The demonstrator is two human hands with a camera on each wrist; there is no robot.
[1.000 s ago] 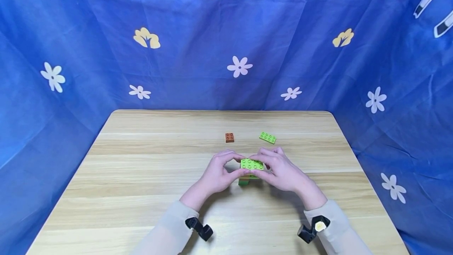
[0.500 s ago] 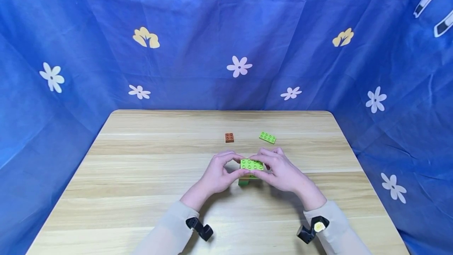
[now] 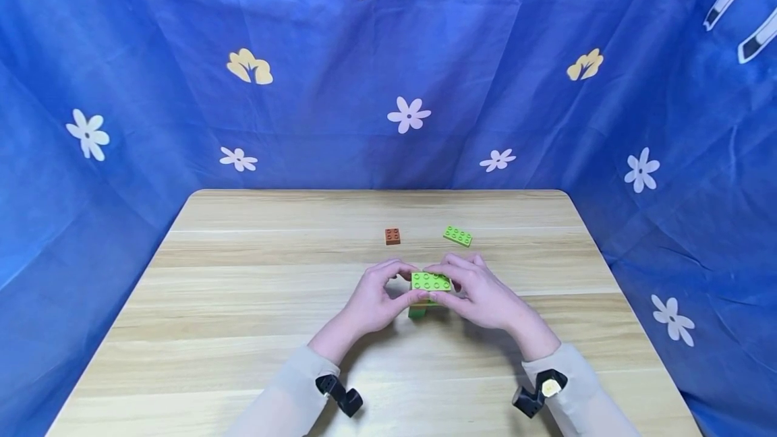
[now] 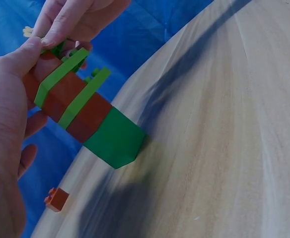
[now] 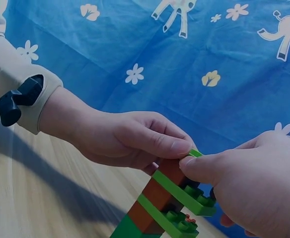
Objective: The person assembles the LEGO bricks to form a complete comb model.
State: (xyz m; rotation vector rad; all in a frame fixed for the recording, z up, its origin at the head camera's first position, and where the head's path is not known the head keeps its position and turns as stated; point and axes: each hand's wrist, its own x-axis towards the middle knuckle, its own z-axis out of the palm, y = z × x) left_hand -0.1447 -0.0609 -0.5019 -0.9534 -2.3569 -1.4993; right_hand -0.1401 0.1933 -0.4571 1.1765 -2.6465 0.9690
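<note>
Brick stack (image 3: pixel 427 290), pinched by both hands at frame centre.
Light-green plates, brown bricks, dark-green base; left hand (image 3: pixel 375 301) and right hand (image 3: pixel 479 297) pinch its top from opposite sides.

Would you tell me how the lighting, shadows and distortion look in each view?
Head view: even light, wide-angle bending of the table edges. Left wrist view: a dark shadow under the brick stack, near left hand blurred. Right wrist view: soft focus on the right hand.

L grip (image 3: pixel 371 299) & R grip (image 3: pixel 479 295) close together at centre, fingers curled in pinch, forearms converging.
</note>
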